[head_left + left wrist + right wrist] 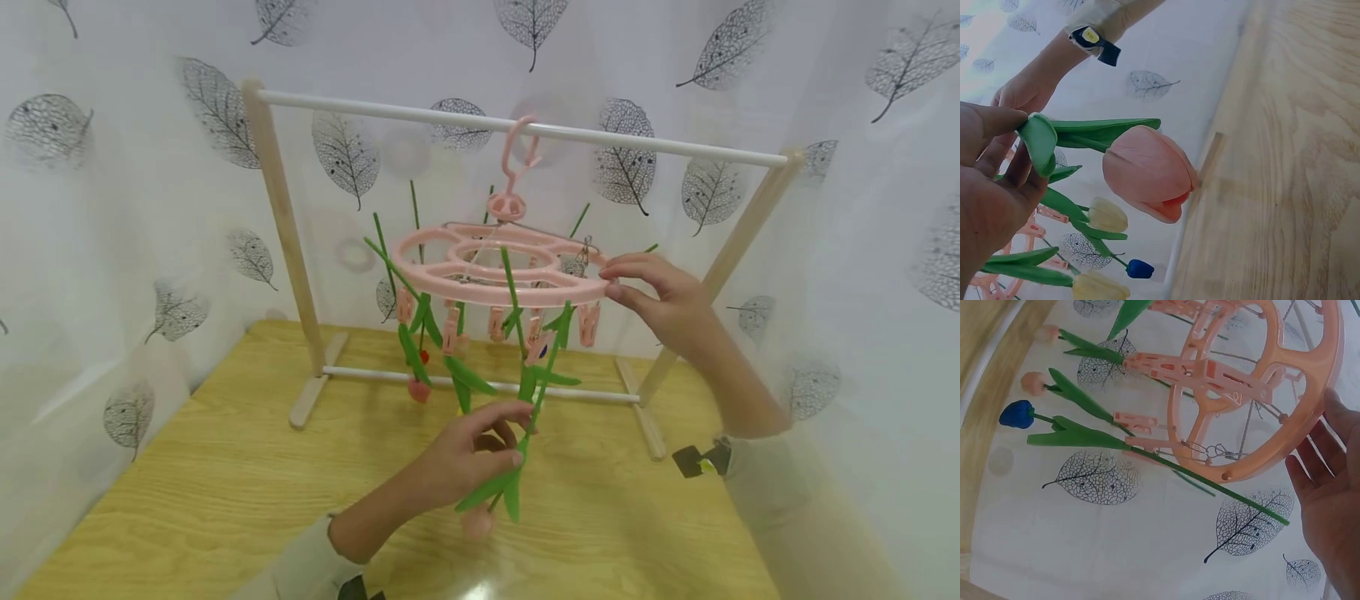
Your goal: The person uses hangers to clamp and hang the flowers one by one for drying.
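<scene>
A pink round clip hanger hangs by its hook from a white rod, with artificial tulips head-down in several of its pegs. My right hand holds the hanger's right rim between thumb and fingers. Below the hanger's front, my left hand pinches a pink tulip by its green stem and leaf, the bloom pointing down. The stem's top reaches up near the front pegs; whether a peg grips it cannot be told. A blue tulip and a pale yellow tulip hang nearby.
A wooden stand with a white top rod and a lower white rod stands on the wood-grain table. Behind it hangs a white curtain printed with dark leaves.
</scene>
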{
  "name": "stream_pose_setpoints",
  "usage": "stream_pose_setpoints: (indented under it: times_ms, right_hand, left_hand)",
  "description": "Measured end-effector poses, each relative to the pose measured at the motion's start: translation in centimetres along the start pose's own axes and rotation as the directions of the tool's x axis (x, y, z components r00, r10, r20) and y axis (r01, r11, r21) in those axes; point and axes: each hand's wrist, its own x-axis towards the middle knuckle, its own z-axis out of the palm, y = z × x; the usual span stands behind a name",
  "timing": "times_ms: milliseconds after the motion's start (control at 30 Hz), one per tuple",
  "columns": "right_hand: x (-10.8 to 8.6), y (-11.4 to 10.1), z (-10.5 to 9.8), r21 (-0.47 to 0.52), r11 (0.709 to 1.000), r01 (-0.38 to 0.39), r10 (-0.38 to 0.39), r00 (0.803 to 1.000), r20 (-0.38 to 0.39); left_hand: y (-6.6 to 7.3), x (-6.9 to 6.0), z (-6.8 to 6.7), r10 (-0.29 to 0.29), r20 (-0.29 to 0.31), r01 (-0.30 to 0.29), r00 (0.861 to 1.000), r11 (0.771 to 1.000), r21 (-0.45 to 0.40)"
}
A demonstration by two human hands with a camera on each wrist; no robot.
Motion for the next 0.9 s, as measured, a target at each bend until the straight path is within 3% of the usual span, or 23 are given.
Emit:
stream_pose_setpoints:
  times_ms: [167,367,600,900]
  right_hand:
    - [-0.3,-1.2,0.8,0.048,0.988,0.148,-0.146,0.988,-0.043]
    - [-0.2,-2.6,1.8,0.126,0.949,0.291,-0.282,0.956,-0.08]
    - [-0.1,-4.3,2.9,0.079,0.931,0.356,-0.347,0.932,-0.108]
    - [0.5,-6.7,4.9,0.064,0.9,0.432,-0.419,0.896,-0.147]
  left_hand:
    - [-0.1,0.1,-0.2,-0.004,-0.043,0.005,0.999,1.0,0.012]
    - [0.3,0.1,-0.1,0.032,-0.131,-0.033,0.991,0.999,-0.002]
    - [0.3,0.1,-0.2,0.049,-0.22,-0.058,0.974,0.998,-0.035]
    - [0.5,0.0,-0.3,0.107,-0.281,-0.121,0.954,0.992,-0.033]
